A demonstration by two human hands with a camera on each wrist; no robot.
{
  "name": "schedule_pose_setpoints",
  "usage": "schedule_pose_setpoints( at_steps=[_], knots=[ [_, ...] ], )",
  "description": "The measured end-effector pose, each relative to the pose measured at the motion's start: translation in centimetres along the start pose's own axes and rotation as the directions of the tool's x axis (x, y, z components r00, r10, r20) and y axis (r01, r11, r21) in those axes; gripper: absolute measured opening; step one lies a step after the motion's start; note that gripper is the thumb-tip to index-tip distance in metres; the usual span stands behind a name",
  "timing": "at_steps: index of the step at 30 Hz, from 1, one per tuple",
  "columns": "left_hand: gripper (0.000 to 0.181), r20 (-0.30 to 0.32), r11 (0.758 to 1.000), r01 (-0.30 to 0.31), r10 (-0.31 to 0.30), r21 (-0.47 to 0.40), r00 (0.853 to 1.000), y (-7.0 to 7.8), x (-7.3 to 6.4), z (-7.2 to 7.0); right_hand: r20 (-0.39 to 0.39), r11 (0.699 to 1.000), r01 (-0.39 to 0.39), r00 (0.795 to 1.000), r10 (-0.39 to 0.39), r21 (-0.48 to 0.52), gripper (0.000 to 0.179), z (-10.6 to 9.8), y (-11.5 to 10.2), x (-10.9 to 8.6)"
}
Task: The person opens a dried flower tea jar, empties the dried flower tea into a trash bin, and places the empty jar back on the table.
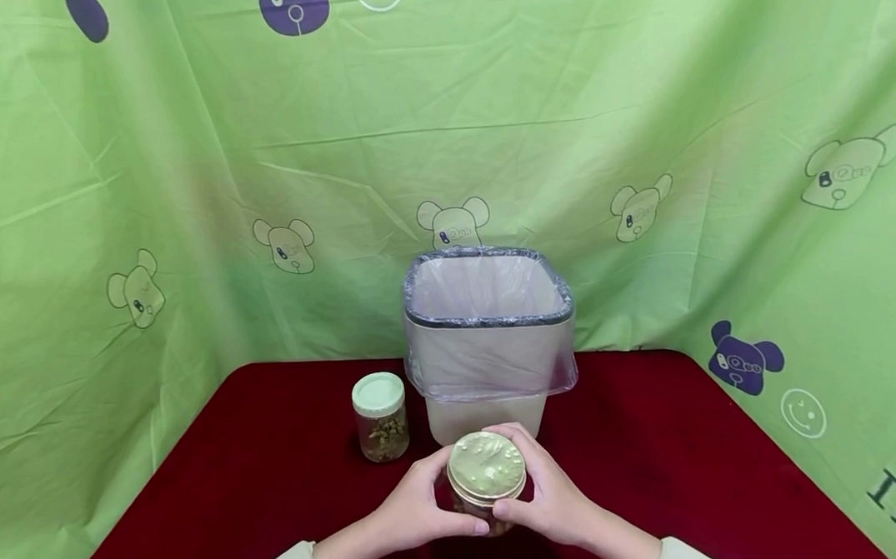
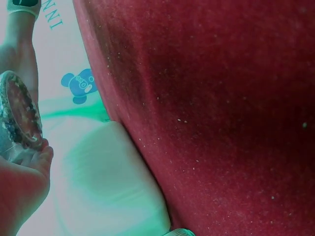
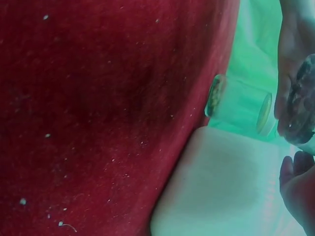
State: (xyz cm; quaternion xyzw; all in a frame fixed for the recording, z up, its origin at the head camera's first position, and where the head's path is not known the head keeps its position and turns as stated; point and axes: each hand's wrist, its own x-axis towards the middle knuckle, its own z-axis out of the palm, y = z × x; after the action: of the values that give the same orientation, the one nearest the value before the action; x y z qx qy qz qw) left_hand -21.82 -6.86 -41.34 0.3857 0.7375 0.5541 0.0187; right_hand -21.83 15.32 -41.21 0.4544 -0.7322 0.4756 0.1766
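While both forearms reach in from the head view's lower edge, the left hand [image 1: 416,504] and right hand [image 1: 549,496] curve round opposite sides of the gold-lidded jar [image 1: 488,469], gripping it, thumbs on its near side. The jar sits between them, lid up, in front of the lined bin [image 1: 487,418] and right of the white-lidded jar [image 1: 382,432]. In the left wrist view, the held jar shows at the left edge, apart from the red cloth [image 2: 211,123]. In the right wrist view, the frame's right edge cuts it off between the hands.
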Motion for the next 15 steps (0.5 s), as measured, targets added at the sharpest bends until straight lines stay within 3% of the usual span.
schedule_pose_setpoints(
  at_steps=[11,15],
  knots=[
    [0.071,-0.024,0.999,0.01,-0.009,0.041,1.0,-0.18,0.13,-0.07,0.019,1.0,-0.022,1.0,0.022,0.004,0.075,-0.42,-0.15,0.19],
    [0.073,-0.027,0.998,-0.011,0.013,0.066,1.0,0.08,-0.01,-0.13,0.03,1.0,-0.025,0.999,0.024,0.01,0.074,-0.42,-0.36,0.31]
  ],
)
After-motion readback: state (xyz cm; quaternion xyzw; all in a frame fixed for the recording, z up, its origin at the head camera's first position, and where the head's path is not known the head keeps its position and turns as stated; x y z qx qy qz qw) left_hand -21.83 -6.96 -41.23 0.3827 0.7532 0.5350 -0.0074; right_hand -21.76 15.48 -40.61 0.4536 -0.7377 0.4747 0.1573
